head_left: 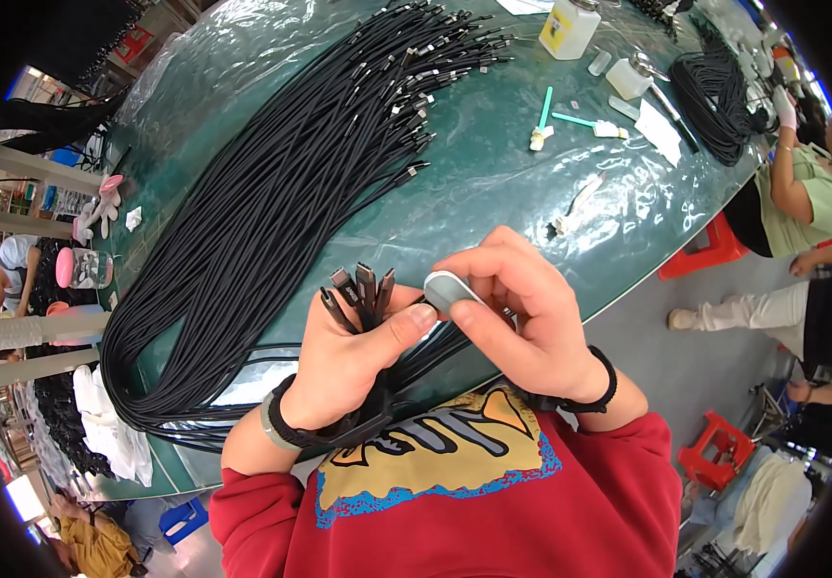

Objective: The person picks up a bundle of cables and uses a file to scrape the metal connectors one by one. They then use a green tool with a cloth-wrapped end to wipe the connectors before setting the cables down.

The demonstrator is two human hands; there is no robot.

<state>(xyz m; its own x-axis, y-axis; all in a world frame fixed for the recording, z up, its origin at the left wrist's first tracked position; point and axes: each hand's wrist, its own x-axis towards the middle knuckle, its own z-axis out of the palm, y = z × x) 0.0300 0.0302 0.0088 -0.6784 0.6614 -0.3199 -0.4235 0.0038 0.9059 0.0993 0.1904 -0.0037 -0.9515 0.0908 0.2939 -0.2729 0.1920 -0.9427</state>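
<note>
Close to my body, my left hand (346,361) is closed round several black USB cables (366,287), their connector ends poking up above the fingers. My right hand (524,313) pinches a small grey oval piece with a white rim (449,291) between thumb and fingers. That piece meets the left thumb tip, right beside the held connectors; what lies behind it is hidden. A large bundle of black cables (252,183) sweeps across the table to the left, its connectors fanned out at the far end. More cable runs below my hands toward the right.
On the green table (493,188), two green-handled brushes (545,108) lie at the far right. Near them stand a yellow-labelled bottle (570,29) and a smaller clear bottle (628,79). A coiled cable bundle (714,101) sits beyond. Red stools (714,451) and other people are off to the right.
</note>
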